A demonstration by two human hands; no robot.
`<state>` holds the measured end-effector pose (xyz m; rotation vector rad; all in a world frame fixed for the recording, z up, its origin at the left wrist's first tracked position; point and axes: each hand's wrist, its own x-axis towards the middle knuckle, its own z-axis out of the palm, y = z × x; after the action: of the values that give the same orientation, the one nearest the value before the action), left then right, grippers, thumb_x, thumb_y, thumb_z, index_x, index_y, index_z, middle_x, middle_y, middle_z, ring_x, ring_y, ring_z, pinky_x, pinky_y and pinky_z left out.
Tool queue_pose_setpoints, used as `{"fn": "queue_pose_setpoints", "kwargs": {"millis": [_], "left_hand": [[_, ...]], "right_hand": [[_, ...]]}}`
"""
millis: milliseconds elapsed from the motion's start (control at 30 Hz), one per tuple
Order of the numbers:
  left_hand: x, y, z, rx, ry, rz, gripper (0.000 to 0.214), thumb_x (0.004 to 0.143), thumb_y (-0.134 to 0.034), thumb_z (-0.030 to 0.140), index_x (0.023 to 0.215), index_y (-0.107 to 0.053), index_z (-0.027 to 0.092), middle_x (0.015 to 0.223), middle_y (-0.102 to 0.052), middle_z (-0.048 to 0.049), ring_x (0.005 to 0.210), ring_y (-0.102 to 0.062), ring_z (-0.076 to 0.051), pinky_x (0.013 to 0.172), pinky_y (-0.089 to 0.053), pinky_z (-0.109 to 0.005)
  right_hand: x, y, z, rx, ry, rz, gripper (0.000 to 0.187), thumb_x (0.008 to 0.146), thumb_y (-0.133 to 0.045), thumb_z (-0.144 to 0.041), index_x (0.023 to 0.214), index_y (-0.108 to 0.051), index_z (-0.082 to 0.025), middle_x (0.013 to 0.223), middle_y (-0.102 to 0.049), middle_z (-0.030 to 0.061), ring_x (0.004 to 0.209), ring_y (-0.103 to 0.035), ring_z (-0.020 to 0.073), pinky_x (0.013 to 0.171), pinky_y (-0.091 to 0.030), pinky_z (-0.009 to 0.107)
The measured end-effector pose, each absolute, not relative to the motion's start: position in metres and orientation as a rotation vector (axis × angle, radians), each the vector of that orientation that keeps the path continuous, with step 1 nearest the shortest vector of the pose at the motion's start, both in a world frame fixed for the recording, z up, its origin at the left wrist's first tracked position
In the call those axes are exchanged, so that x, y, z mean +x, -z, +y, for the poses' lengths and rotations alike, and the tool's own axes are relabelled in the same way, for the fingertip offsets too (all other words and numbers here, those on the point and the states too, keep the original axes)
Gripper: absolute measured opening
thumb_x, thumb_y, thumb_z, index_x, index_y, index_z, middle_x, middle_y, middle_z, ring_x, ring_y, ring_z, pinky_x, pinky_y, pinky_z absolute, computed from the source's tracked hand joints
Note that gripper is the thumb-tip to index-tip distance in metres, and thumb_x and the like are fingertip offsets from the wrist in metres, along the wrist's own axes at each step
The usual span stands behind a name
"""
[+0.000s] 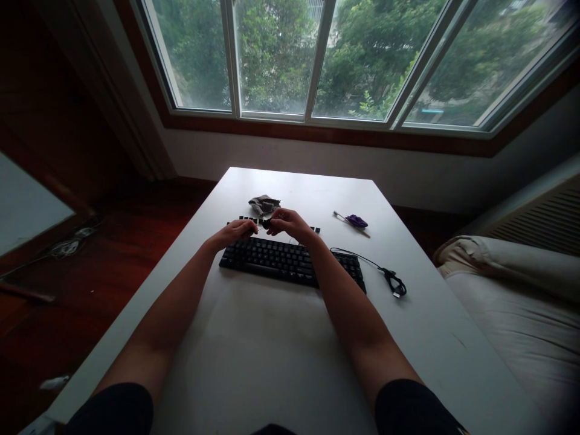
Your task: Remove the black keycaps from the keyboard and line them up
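Observation:
A black keyboard (276,260) lies across the white table, under and in front of my hands. Just above its far left part, my left hand (238,231) is closed in a pinch, with a thin light strand at its fingertips. What it holds is too small to name. Close beside it, my right hand (290,225) has its fingers closed on a small black piece (267,223), possibly a keycap. Behind the keyboard stand loose black keycaps (247,219) in a row, partly covered by my hands. More keycaps (316,229) show right of my right wrist.
A crumpled grey cloth (263,204) lies beyond my hands. To the right are a purple item (356,221) with a thin stick and a coiled black USB cable (394,281). The white table (254,344) faces a window; a pale padded seat (507,302) stands at right.

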<state>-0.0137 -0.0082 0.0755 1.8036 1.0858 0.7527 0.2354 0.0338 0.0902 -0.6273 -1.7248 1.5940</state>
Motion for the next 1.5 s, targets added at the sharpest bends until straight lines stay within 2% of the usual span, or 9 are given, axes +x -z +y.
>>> {"fn": "queue_pose_setpoints", "kwargs": {"millis": [267, 400, 667, 833, 1033, 1300, 1500], "left_hand": [[-0.014, -0.068, -0.001, 1.668, -0.839, 1.149, 0.042, 0.093, -0.056, 0.052, 0.104, -0.07, 0.014, 0.082, -0.065, -0.0046, 0.069, -0.059, -0.013, 0.064, -0.049, -0.026], [-0.02, -0.051, 0.01, 1.796, -1.019, 1.328, 0.035, 0.086, -0.066, 0.038, 0.115, -0.067, 0.018, 0.096, -0.072, -0.0053, 0.085, -0.066, -0.018, 0.078, -0.052, -0.031], [-0.011, -0.035, 0.02, 2.342, -0.819, 1.75, 0.02, 0.086, -0.063, 0.022, 0.104, -0.072, 0.023, 0.107, -0.074, -0.0074, 0.099, -0.064, -0.026, 0.092, -0.048, -0.04], [-0.006, -0.035, 0.025, 2.505, -0.597, 1.838, 0.02, 0.085, -0.064, 0.02, 0.102, -0.074, 0.024, 0.109, -0.073, -0.0087, 0.11, -0.057, -0.031, 0.097, -0.041, -0.045], [-0.007, -0.037, 0.037, 2.519, -0.458, 1.822, 0.021, 0.085, -0.065, 0.024, 0.103, -0.076, 0.026, 0.106, -0.073, -0.0084, 0.109, -0.054, -0.031, 0.095, -0.04, -0.044], [-0.01, -0.034, 0.039, 2.468, -0.485, 1.841, 0.025, 0.084, -0.066, 0.022, 0.106, -0.076, 0.027, 0.11, -0.072, -0.0066, 0.11, -0.054, -0.03, 0.096, -0.041, -0.043], [-0.01, -0.035, 0.029, 2.449, -0.628, 1.865, 0.024, 0.087, -0.064, 0.021, 0.107, -0.075, 0.028, 0.116, -0.071, -0.0063, 0.115, -0.054, -0.03, 0.098, -0.043, -0.043]], "right_hand": [[0.241, -0.096, 0.031, -0.517, -1.643, -1.765, 0.043, 0.078, -0.082, -0.051, 0.089, -0.06, -0.016, 0.084, -0.077, 0.0078, 0.076, -0.078, 0.0226, 0.07, -0.064, 0.035], [0.24, -0.093, 0.036, -0.547, -1.62, -1.734, 0.043, 0.077, -0.083, -0.051, 0.088, -0.06, -0.016, 0.081, -0.077, 0.007, 0.072, -0.077, 0.0209, 0.065, -0.063, 0.03], [0.24, -0.092, 0.037, -0.597, -1.616, -1.724, 0.044, 0.077, -0.084, -0.051, 0.087, -0.059, -0.017, 0.078, -0.076, 0.0067, 0.07, -0.076, 0.0205, 0.064, -0.063, 0.03], [0.241, -0.092, 0.036, -0.584, -1.648, -1.748, 0.041, 0.078, -0.083, -0.047, 0.089, -0.059, -0.016, 0.079, -0.076, 0.0064, 0.07, -0.076, 0.0201, 0.065, -0.064, 0.031], [0.241, -0.089, 0.038, -0.572, -1.693, -1.775, 0.034, 0.081, -0.081, -0.039, 0.09, -0.059, -0.015, 0.077, -0.074, 0.006, 0.071, -0.077, 0.0204, 0.063, -0.063, 0.029], [0.242, -0.092, 0.038, -0.598, -1.574, -1.791, 0.022, 0.081, -0.073, -0.024, 0.089, -0.054, -0.018, 0.085, -0.075, 0.005, 0.074, -0.076, 0.0185, 0.058, -0.06, 0.025], [0.235, -0.081, 0.044, -0.671, -1.432, -1.78, 0.024, 0.079, -0.075, -0.03, 0.091, -0.058, -0.018, 0.072, -0.071, 0.0015, 0.065, -0.073, 0.0175, 0.046, -0.051, 0.02]]}}
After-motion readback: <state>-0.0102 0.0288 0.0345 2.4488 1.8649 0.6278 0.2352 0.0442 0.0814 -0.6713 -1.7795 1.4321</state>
